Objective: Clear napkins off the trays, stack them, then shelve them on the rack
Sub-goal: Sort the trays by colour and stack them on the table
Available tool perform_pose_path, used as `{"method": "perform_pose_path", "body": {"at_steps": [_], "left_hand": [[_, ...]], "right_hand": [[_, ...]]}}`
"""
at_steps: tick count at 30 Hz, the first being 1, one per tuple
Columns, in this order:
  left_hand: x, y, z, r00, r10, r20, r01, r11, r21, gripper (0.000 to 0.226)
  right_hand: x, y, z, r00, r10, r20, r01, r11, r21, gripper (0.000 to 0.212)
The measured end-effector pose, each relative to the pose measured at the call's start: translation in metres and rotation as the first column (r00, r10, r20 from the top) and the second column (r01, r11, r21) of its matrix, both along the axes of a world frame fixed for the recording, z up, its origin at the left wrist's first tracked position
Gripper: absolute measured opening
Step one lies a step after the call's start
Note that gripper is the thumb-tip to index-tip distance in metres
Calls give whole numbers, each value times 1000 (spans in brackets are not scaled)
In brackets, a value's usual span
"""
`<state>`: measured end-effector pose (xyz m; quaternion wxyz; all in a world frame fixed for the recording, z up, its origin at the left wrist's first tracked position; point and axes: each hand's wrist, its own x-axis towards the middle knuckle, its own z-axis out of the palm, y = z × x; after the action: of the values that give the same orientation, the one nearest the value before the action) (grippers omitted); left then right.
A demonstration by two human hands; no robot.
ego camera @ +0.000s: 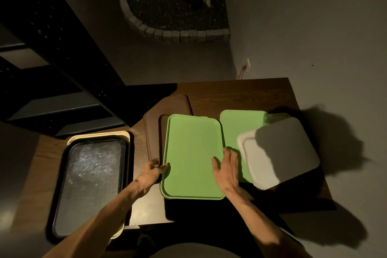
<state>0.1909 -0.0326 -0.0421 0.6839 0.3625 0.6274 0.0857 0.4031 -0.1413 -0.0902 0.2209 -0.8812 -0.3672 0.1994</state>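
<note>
Both hands on the green tray (192, 153): left hand (151, 170) pinching its left rim, right hand (227, 166) flat, fingers spread.

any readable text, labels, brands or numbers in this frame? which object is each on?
None readable.
Green tray under both hands: plain, no marking.
Second green tray, white tray, black tray: no print visible.
Brown trays and dark rack: too dim to show any label.
</note>
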Motion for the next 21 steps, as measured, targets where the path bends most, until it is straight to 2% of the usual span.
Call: {"method": "perform_pose_path", "body": {"at_steps": [1,2,3,5,6,7,8,11,13,16,18,19,21], "left_hand": [[-4,-1,2,1000,15,12,-15,1000,-20,48],[-7,-2,4,999,28,29,-26,999,-43,40],[-12,-2,6,998,35,61,-31,997,-67,27],[-21,-4,6,993,41,114,-27,993,-118,23],[-26,-5,3,991,31,130,-12,990,-141,26],[-29,-5,3,989,34,143,-9,985,-170,28],[-32,-5,2,986,51,162,-17,979,-205,30],[-39,-2,5,975,73,209,-7,954,-298,32],[-38,-2,11,971,43,234,35,947,-319,33],[-35,-2,14,976,77,206,-21,965,-261,30],[-36,-4,15,978,137,156,-110,979,-172,14],[-38,-5,15,978,165,130,-149,981,-125,6],[-47,-3,12,970,215,110,-212,977,-34,9]], "right_hand": [[3,3,-2,998,-33,-47,32,999,-22,56],[6,7,-1,984,-78,-161,67,995,-75,60],[8,11,-3,931,-150,-333,110,985,-135,64],[14,18,-7,721,-298,-625,189,953,-236,65],[16,19,-7,646,-316,-695,201,948,-245,63],[16,20,-7,626,-299,-720,194,954,-227,61],[15,21,-6,647,-279,-709,184,960,-210,61],[7,19,-2,760,-212,-615,106,973,-204,66],[-1,19,3,792,-149,-592,46,982,-185,69],[-13,24,4,761,-72,-645,-24,990,-139,69],[-18,31,3,746,-62,-663,-43,989,-140,65],[-20,34,3,744,-52,-666,-46,991,-129,59],[-22,41,-3,773,-30,-634,-41,994,-98,38]]}}
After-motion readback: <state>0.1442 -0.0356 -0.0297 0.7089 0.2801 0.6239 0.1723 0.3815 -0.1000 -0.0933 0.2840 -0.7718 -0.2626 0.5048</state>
